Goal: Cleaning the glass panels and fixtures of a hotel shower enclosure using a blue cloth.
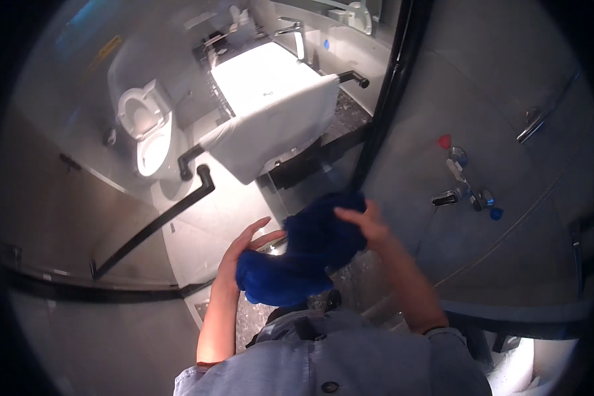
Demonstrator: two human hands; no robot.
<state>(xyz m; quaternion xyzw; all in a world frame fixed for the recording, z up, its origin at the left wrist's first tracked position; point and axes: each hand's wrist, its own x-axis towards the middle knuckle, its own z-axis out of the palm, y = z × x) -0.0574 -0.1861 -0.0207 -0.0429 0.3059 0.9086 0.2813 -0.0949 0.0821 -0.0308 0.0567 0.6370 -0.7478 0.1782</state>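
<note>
A bunched dark blue cloth (321, 237) is held in front of my body, between my two hands. My right hand (371, 227) grips its upper right part, with fingers over the edge. At the lower left, my left hand (242, 250) has its fingers spread, and the cloth lies against its palm; the thumb is hidden. The cloth's lower fold hangs near my waist, above the floor.
Ahead, a white towel (277, 133) hangs on a black rail before a brightly lit washbasin (267, 74) with a chrome faucet (297, 37). A toilet (153, 131) with its lid raised stands left. A black door handle (153, 222) is nearer. Shower mixer (463, 183) and hose (515, 222) are right.
</note>
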